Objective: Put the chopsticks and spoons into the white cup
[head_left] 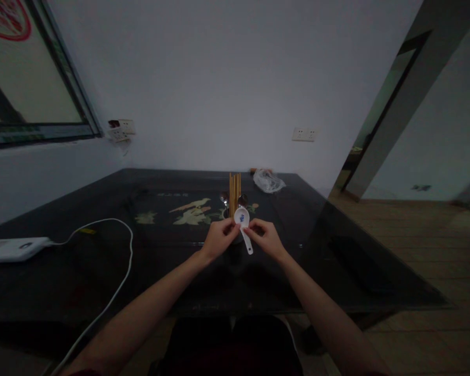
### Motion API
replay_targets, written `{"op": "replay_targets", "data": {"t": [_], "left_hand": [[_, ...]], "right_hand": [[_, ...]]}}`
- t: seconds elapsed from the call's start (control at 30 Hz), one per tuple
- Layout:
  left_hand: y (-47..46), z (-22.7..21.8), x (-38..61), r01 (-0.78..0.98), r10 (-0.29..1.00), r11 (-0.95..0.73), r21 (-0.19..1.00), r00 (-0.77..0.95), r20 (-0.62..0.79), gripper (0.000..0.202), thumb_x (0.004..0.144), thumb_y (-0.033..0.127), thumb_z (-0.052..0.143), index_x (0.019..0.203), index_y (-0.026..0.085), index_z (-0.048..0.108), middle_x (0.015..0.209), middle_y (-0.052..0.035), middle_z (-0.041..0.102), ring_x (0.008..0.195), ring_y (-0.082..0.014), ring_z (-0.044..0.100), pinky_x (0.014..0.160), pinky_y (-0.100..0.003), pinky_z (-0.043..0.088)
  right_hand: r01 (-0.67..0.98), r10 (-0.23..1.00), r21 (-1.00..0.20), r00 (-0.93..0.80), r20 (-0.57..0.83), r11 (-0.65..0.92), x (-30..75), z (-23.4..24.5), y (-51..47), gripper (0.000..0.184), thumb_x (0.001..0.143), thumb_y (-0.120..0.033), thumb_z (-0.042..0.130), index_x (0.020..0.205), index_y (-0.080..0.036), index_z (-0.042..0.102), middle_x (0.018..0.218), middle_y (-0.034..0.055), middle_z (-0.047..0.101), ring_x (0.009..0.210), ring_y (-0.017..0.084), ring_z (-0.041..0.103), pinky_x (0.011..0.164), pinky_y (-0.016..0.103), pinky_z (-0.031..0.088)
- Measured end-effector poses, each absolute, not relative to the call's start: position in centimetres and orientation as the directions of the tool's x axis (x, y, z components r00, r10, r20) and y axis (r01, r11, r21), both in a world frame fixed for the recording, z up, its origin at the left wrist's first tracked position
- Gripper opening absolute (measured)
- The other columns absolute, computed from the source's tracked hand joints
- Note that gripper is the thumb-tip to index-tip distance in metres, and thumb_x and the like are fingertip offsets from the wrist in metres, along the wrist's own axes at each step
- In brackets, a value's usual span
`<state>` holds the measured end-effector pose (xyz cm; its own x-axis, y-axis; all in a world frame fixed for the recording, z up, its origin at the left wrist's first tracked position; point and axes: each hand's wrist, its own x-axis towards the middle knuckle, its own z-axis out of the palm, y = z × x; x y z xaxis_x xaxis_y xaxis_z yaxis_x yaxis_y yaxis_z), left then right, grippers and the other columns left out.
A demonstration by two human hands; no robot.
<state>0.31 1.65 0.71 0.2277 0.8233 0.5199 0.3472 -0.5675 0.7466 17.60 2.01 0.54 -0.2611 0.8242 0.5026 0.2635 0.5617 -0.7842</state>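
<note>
Between my two hands is a white spoon [242, 216] with a small blue pattern in its bowl. Its bowl is up and its handle slants down to the right, with a small hole near the end. My left hand [221, 237] pinches it from the left, below the bowl. From the right, my right hand [267, 237] pinches it near the same place. Right behind stand several wooden chopsticks [235, 190] and two metal spoons, one at the left [224, 198] and one at the right [242, 200]. Their holder is mostly hidden by my hands and the white spoon.
The dark glossy table [172, 271] bears a printed bird-and-leaf picture. A crumpled clear plastic bag [268, 180] lies at the back. On the left is a white device [15, 249] with a white cable [130, 256] looping to the front edge. A dark flat object [360, 263] lies right.
</note>
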Motion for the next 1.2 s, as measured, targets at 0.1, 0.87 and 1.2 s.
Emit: {"op": "replay_targets", "data": {"t": [0.1, 0.87, 1.2], "left_hand": [[1.4, 1.3, 0.1, 0.437, 0.784, -0.616, 0.656, 0.252, 0.568, 0.03, 0.086, 0.035, 0.049, 0.075, 0.012, 0.064, 0.062, -0.0003, 0.058, 0.056, -0.0105, 0.048, 0.054, -0.021, 0.034], [7.9, 7.6, -1.9, 0.537, 0.789, -0.556, 0.635, 0.1, 0.606, 0.035, 0.083, 0.038, 0.047, 0.061, 0.014, 0.059, 0.054, 0.0008, 0.053, 0.053, -0.0109, 0.047, 0.052, -0.021, 0.032], [8.1, 5.6, -0.7, 0.849, 0.901, -0.337, 0.408, 0.164, 0.403, 0.031, 0.082, 0.032, 0.048, 0.083, 0.017, 0.075, 0.078, -0.0096, 0.071, 0.068, -0.0191, 0.063, 0.058, -0.025, 0.037]], "right_hand": [[0.288, 0.774, -0.719, -0.284, 0.566, 0.632, 17.5, 0.5, 1.8, 0.028, 0.08, -0.043, 0.06, 0.07, -0.017, 0.059, 0.062, 0.0002, 0.059, 0.055, 0.011, 0.051, 0.051, 0.021, 0.039], [0.428, 0.884, -0.782, -0.108, 0.454, 0.454, 18.4, -0.5, 3.5, 0.041, 0.088, -0.053, 0.044, 0.072, -0.018, 0.06, 0.053, -0.0011, 0.052, 0.046, 0.012, 0.047, 0.048, 0.023, 0.034], [0.569, 0.926, -0.738, -0.127, 0.355, 0.362, 18.4, -2.1, 4.6, 0.035, 0.086, -0.052, 0.046, 0.082, -0.021, 0.061, 0.065, 0.0, 0.059, 0.057, 0.014, 0.053, 0.053, 0.023, 0.034]]}}
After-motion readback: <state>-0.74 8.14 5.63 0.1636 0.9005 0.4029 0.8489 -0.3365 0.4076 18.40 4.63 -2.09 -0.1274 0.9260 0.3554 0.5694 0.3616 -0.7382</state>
